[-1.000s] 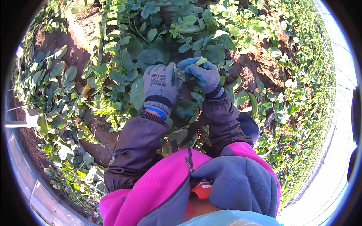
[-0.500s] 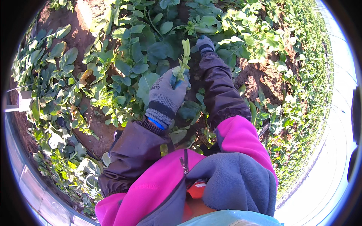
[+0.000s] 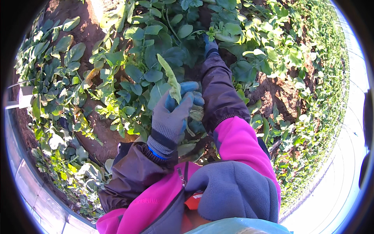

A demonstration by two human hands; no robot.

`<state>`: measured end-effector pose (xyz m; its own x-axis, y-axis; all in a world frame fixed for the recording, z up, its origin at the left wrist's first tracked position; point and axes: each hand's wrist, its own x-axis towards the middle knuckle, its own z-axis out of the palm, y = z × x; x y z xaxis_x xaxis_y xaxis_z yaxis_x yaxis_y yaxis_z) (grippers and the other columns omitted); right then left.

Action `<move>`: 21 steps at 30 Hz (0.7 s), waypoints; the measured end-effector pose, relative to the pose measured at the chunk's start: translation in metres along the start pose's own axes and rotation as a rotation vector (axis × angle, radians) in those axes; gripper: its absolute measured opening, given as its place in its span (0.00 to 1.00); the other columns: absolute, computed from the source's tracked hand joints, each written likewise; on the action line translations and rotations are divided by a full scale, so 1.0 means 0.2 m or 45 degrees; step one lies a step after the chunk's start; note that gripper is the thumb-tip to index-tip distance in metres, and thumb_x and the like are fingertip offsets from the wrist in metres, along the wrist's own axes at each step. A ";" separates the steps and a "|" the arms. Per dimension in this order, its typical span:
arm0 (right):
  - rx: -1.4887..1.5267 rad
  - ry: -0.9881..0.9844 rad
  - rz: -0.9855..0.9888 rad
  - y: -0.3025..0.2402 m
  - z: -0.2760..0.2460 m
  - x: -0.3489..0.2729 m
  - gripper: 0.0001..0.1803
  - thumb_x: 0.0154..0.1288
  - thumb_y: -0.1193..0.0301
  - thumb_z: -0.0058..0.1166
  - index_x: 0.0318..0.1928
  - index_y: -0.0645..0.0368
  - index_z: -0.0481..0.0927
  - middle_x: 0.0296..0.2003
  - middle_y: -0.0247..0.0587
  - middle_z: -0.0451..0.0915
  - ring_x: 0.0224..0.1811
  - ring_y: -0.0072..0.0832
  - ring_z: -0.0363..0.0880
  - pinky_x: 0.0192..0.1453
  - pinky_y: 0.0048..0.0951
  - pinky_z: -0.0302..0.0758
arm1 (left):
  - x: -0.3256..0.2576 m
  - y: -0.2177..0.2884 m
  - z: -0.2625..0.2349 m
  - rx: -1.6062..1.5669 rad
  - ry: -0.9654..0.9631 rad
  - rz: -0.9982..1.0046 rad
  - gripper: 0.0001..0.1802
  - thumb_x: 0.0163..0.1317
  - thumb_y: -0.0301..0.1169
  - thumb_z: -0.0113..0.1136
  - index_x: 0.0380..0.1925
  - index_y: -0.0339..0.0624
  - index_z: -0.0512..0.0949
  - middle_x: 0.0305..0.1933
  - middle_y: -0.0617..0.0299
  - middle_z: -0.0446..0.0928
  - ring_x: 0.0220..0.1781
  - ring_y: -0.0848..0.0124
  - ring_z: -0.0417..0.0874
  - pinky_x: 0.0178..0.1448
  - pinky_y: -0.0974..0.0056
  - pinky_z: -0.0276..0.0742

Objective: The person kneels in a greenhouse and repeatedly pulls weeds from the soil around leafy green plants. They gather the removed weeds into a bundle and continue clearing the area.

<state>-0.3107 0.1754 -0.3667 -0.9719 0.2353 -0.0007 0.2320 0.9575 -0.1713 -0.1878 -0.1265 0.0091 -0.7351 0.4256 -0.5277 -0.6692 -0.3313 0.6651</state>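
Note:
My left hand point(image 3: 173, 117), in a grey glove with blue fingertips, is closed around a pale green pea pod point(image 3: 169, 76) that sticks up from its fingers. My right arm, in a dark purple sleeve, stretches forward into the plants. My right hand point(image 3: 210, 46), also gloved, is partly buried in the leaves next to another pale green pod point(image 3: 228, 38). Whether those fingers hold it is hidden by foliage.
Low green leafy plants point(image 3: 136, 70) cover the reddish-brown soil point(image 3: 87, 27) all around. A bare soil patch point(image 3: 272, 97) lies to the right. A white post or marker point(image 3: 21, 99) stands at the far left. A pale path point(image 3: 350, 156) runs along the right edge.
My right hand left the left one and reached farther forward into the plants. My left hand stayed near my body, keeping hold of the pod.

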 end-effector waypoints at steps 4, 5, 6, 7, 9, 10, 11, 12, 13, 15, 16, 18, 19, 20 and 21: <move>0.515 -0.452 0.693 -0.04 -0.19 0.04 0.26 0.63 0.49 0.37 0.55 0.47 0.74 0.50 0.49 0.76 0.57 0.48 0.71 0.59 0.40 0.68 | 0.00 -0.01 0.00 -0.007 -0.011 -0.012 0.14 0.64 0.23 0.48 0.49 0.30 0.71 0.41 0.55 0.77 0.41 0.72 0.79 0.49 0.67 0.74; 0.408 -0.429 0.732 -0.05 -0.22 0.03 0.26 0.63 0.48 0.38 0.53 0.48 0.75 0.50 0.48 0.77 0.56 0.47 0.72 0.57 0.41 0.70 | 0.00 -0.02 0.01 -0.018 -0.016 -0.008 0.14 0.64 0.23 0.48 0.49 0.30 0.71 0.42 0.55 0.77 0.41 0.72 0.79 0.49 0.67 0.74; 0.314 -0.364 0.749 -0.06 -0.25 0.02 0.26 0.62 0.48 0.39 0.52 0.49 0.76 0.50 0.48 0.77 0.54 0.46 0.73 0.55 0.41 0.71 | 0.01 -0.02 0.01 -0.034 -0.023 0.013 0.14 0.64 0.23 0.48 0.49 0.30 0.71 0.42 0.55 0.77 0.41 0.72 0.79 0.49 0.67 0.74; 0.219 -0.325 0.757 -0.06 -0.27 0.01 0.26 0.62 0.47 0.40 0.50 0.50 0.77 0.50 0.47 0.77 0.53 0.46 0.75 0.53 0.42 0.73 | 0.01 -0.02 0.01 -0.031 -0.016 0.006 0.14 0.64 0.23 0.48 0.49 0.30 0.71 0.42 0.55 0.77 0.41 0.72 0.79 0.49 0.67 0.74; 0.035 -0.254 0.645 -0.06 -0.31 -0.01 0.23 0.63 0.51 0.41 0.49 0.49 0.78 0.50 0.45 0.77 0.53 0.46 0.75 0.52 0.44 0.73 | 0.01 -0.03 0.00 -0.038 -0.006 0.012 0.14 0.64 0.23 0.48 0.49 0.30 0.71 0.43 0.55 0.76 0.41 0.72 0.79 0.49 0.66 0.74; -0.021 -0.317 0.595 -0.05 -0.33 -0.02 0.22 0.63 0.52 0.41 0.50 0.48 0.78 0.51 0.45 0.77 0.53 0.45 0.75 0.52 0.44 0.73 | 0.01 -0.03 0.00 -0.045 -0.027 0.010 0.14 0.64 0.23 0.48 0.49 0.30 0.72 0.43 0.55 0.76 0.41 0.72 0.79 0.49 0.66 0.74; -0.089 -0.318 0.547 -0.04 -0.35 -0.03 0.22 0.64 0.53 0.41 0.51 0.48 0.77 0.51 0.44 0.77 0.53 0.45 0.75 0.53 0.44 0.73 | 0.01 -0.03 0.00 -0.051 -0.043 0.005 0.14 0.64 0.23 0.48 0.49 0.30 0.72 0.44 0.55 0.76 0.41 0.72 0.79 0.49 0.66 0.74; -0.161 -0.279 0.481 -0.03 -0.38 -0.04 0.21 0.64 0.54 0.40 0.51 0.48 0.77 0.51 0.44 0.77 0.53 0.44 0.75 0.53 0.44 0.73 | 0.01 -0.03 0.00 -0.050 -0.061 -0.007 0.14 0.64 0.23 0.47 0.49 0.30 0.72 0.44 0.55 0.76 0.41 0.72 0.79 0.49 0.66 0.74; -0.241 -0.176 0.417 -0.03 -0.40 -0.05 0.21 0.65 0.55 0.39 0.51 0.47 0.77 0.51 0.43 0.77 0.53 0.43 0.76 0.53 0.43 0.73 | 0.01 -0.03 0.00 -0.061 -0.067 0.004 0.13 0.64 0.23 0.47 0.49 0.30 0.72 0.44 0.55 0.76 0.41 0.72 0.79 0.49 0.66 0.74; -0.327 -0.128 0.327 -0.02 -0.45 -0.06 0.20 0.66 0.57 0.38 0.51 0.47 0.77 0.52 0.43 0.76 0.54 0.40 0.75 0.53 0.42 0.73 | 0.00 -0.03 0.00 -0.067 -0.078 0.020 0.13 0.65 0.22 0.47 0.49 0.30 0.72 0.44 0.55 0.76 0.41 0.71 0.79 0.49 0.66 0.75; -0.276 -0.299 0.459 -0.02 -0.47 -0.06 0.20 0.66 0.57 0.38 0.51 0.47 0.77 0.53 0.44 0.76 0.55 0.39 0.74 0.54 0.42 0.73 | 0.00 -0.03 0.00 -0.063 -0.059 0.017 0.13 0.65 0.23 0.47 0.48 0.31 0.72 0.44 0.56 0.76 0.41 0.71 0.79 0.49 0.66 0.75; -0.267 -0.572 0.416 0.01 -0.50 -0.06 0.26 0.63 0.49 0.39 0.55 0.47 0.73 0.56 0.46 0.72 0.58 0.41 0.71 0.57 0.42 0.70 | 0.00 -0.03 0.00 -0.048 -0.014 -0.004 0.13 0.65 0.23 0.47 0.48 0.31 0.72 0.44 0.56 0.76 0.41 0.72 0.79 0.49 0.66 0.75; -0.256 -0.654 0.379 0.02 -0.51 -0.05 0.29 0.62 0.45 0.40 0.58 0.47 0.72 0.58 0.47 0.70 0.60 0.41 0.69 0.59 0.43 0.68 | 0.00 -0.04 0.00 -0.069 -0.029 -0.015 0.13 0.65 0.23 0.48 0.48 0.31 0.72 0.44 0.56 0.76 0.41 0.72 0.79 0.49 0.66 0.75; -0.100 -0.494 0.501 0.02 -0.51 -0.05 0.29 0.61 0.44 0.41 0.54 0.47 0.74 0.55 0.48 0.73 0.57 0.43 0.72 0.58 0.43 0.69 | -0.01 -0.04 0.00 -0.095 -0.032 -0.019 0.13 0.65 0.23 0.48 0.48 0.31 0.72 0.44 0.56 0.76 0.41 0.72 0.79 0.49 0.66 0.75; -0.034 -0.481 0.519 0.03 -0.51 -0.05 0.29 0.60 0.44 0.42 0.54 0.48 0.75 0.54 0.48 0.74 0.56 0.44 0.73 0.58 0.43 0.69 | -0.01 -0.05 0.00 -0.118 -0.042 -0.031 0.13 0.65 0.23 0.48 0.48 0.32 0.72 0.43 0.57 0.76 0.41 0.72 0.79 0.49 0.67 0.75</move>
<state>-0.2957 0.1949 -0.2665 -0.7487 0.5163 -0.4157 0.5884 0.8065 -0.0581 -0.1806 -0.1241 0.0033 -0.7158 0.4610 -0.5244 -0.6949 -0.3964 0.6000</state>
